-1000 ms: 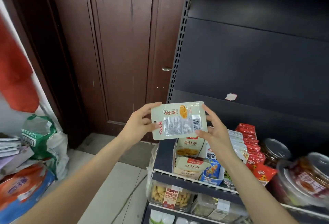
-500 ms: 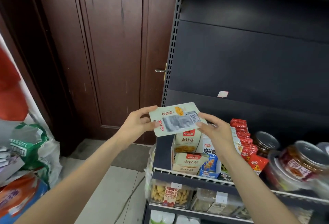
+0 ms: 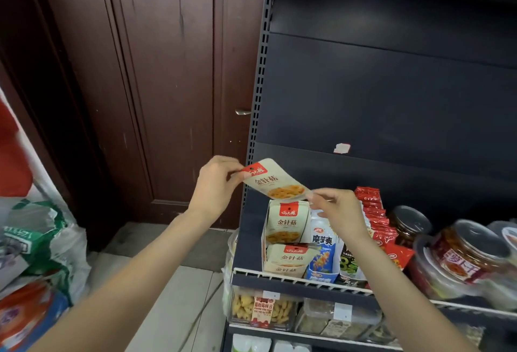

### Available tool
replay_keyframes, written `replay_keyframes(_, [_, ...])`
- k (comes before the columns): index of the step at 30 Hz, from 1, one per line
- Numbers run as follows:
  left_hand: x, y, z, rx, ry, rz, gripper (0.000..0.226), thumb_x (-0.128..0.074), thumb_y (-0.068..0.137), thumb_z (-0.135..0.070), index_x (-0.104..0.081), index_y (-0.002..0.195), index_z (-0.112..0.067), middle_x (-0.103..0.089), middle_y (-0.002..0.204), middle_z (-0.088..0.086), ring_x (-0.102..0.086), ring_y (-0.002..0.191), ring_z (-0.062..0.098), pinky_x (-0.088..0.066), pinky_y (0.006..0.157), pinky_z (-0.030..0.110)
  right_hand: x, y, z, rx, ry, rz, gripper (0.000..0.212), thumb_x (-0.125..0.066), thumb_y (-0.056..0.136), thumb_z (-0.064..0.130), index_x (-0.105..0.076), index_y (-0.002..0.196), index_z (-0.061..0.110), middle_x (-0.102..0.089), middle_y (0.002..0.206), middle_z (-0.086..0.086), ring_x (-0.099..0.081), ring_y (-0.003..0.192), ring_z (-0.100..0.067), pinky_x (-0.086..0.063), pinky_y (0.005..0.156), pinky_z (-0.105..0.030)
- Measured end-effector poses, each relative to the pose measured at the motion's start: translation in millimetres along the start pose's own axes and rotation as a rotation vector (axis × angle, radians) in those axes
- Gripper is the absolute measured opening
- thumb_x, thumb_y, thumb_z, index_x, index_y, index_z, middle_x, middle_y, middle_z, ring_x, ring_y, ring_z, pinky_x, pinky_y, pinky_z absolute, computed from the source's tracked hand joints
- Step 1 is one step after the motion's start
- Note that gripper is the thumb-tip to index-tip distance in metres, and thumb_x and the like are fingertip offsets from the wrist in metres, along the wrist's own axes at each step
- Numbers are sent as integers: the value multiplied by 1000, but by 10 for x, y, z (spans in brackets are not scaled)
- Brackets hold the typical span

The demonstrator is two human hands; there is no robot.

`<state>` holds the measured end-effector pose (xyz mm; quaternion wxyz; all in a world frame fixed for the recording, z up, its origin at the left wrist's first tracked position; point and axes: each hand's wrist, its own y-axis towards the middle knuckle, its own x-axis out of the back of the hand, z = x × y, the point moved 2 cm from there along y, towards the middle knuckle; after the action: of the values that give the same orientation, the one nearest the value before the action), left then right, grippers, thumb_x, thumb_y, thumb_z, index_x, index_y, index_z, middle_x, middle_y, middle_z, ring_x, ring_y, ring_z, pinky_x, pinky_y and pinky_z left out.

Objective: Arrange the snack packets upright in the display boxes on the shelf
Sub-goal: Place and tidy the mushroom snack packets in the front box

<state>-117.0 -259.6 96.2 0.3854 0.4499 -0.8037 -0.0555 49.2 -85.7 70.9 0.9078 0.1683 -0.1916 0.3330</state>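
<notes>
Both hands hold one snack packet [image 3: 275, 180] in the air above the left end of a shelf [image 3: 302, 281]. The left hand [image 3: 215, 186] pinches the packet's red top edge between thumb and fingertips; its grip is closed on that edge. The right hand [image 3: 340, 211] pinches the opposite, lower edge with curled fingers, its grip also closed on the packet. The packet is cream-coloured with a red label and a picture of yellow food, printed face up, and it tilts down from the left hand towards the right hand.

Directly below the packet stands a white display box [image 3: 264, 242] on the shelf. Inside it, one matching packet [image 3: 288, 223] stands upright at the back, and another matching packet [image 3: 289, 259] leans forward at the front. Just right of the box are blue-and-white packets [image 3: 323, 251], then a dark packet with green print [image 3: 349, 265], partly hidden by the right forearm. Further right is a row of red packets [image 3: 375, 217], then clear jars with dark lids [image 3: 411, 225].

A white wire rail runs along the shelf's front edge. Beneath it, a lower shelf carries clear tubs of snacks [image 3: 263, 309]. Behind the shelves is a dark back panel [image 3: 391, 99]. To the left is a dark red wooden door [image 3: 167, 71], and bags [image 3: 42, 253] are piled on the floor at the far left.
</notes>
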Motion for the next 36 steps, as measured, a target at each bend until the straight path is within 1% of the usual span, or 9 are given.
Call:
replay_keyframes(3, [-128, 66, -94, 13, -59, 74, 14, -59, 92, -20, -70, 93, -11, -63, 76, -12, -58, 71, 5, -49, 65, 17, 21, 90, -147, 50, -172, 58, 14, -65, 86, 22, -76, 84, 13, -70, 79, 0, -61, 69, -9, -49, 65, -25])
replay_keyframes(7, [-345, 198, -187, -15, -34, 180, 12, -57, 93, -15, -67, 99, -13, -65, 86, -8, -58, 74, 1, -48, 62, 10, -16, 244, -380, 26, -357, 150, 28, -65, 87, 21, -69, 64, 7, -47, 50, -2, -35, 43, -10, -33, 47, -16])
replay_keyframes(9, [-473, 260, -194, -53, 8, 240, 16, -54, 94, -13, -67, 104, -12, -68, 94, -3, -59, 83, 2, -45, 63, 6, -62, 317, -522, 7, -423, 211, 30, -65, 88, 22, -64, 60, 11, -45, 51, 6, -37, 46, -6, -32, 47, -13])
replay_keyframes(12, [-673, 288, -174, -108, 76, 337, 21, -52, 95, -12, -68, 109, -10, -70, 104, 1, -63, 96, 10, -49, 75, 13, -115, 414, -686, -28, -430, 265, 14, -66, 86, 17, -72, 97, 9, -68, 89, -3, -54, 74, -4, -38, 69, -15])
replay_keyframes(17, [-936, 275, -70, -67, 120, 408, 22, -54, 95, -15, -68, 112, -12, -69, 108, 1, -63, 101, 11, -49, 84, 18, -66, 537, -783, -65, -338, 325, 53, -69, 83, 12, -50, 132, 18, -55, 128, -5, -55, 112, -16, -41, 87, -25])
replay_keyframes(23, [-1239, 193, 73, -28, 199, 480, 28, -53, 95, -13, -65, 119, -16, -59, 110, 4, -58, 101, 16, -49, 89, 28, -54, 584, -840, -54, -192, 439, 47, -67, 85, 11, -52, 129, 17, -59, 116, 2, -53, 92, -3, -40, 64, -8])
replay_keyframes(27, [-1406, 109, 173, -5, 315, 476, 33, -51, 96, -14, -59, 127, -21, -47, 113, 2, -56, 97, 17, -47, 87, 24, -86, 639, -873, 2, -251, 379, 42, -66, 86, 18, -56, 126, 15, -60, 113, 2, -55, 85, -1, -41, 66, -7])
replay_keyframes(31, [-1462, 67, 256, -22, 400, 442, 44, -55, 94, -13, -50, 136, -24, -40, 127, 0, -51, 110, 16, -48, 93, 26, -128, 679, -903, 29, -349, 314, 42, -65, 87, 20, -56, 127, 14, -63, 117, -5, -64, 97, -17, -49, 87, -29])
replay_keyframes(36, [-1472, 118, 339, -16, 442, 377, 44, -58, 92, -26, -50, 135, -26, -49, 129, -3, -43, 118, 14, -41, 99, 29, -200, 735, -937, 76, -428, 264, 25, -67, 85, 25, -67, 109, 16, -66, 102, -2, -62, 92, -15, -51, 83, -33])
